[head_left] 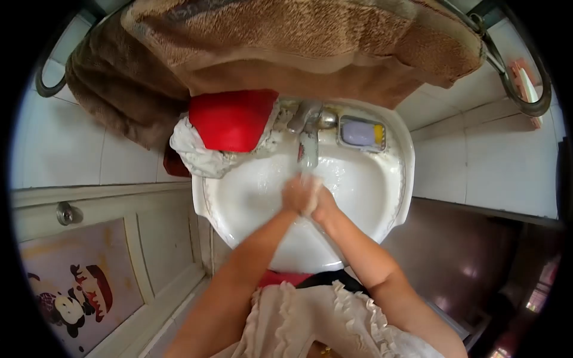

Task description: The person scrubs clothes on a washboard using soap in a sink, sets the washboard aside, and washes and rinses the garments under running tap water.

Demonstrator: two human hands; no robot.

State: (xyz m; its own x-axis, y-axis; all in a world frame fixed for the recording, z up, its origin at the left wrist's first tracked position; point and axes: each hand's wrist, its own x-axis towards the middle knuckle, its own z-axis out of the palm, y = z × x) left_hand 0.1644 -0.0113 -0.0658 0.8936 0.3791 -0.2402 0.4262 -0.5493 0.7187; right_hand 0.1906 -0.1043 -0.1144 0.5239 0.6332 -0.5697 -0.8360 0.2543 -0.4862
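Under the faucet (308, 146), my left hand (292, 194) and my right hand (324, 204) are pressed together over the white sink (245, 206). A whitish strip (313, 196) shows between them; whether it is cloth or lather I cannot make out. Both hands look closed, with the fingers partly hidden and blurred. Water from the spout appears to fall on them, and wet splashes mark the basin around it.
A soap dish (363, 148) with a purple bar and a yellow piece stands right of the faucet. Red cloth (236, 122) over white cloth (197, 149) lies on the left rim. Brown towels (298, 42) hang above. A door (167, 250) stands at left.
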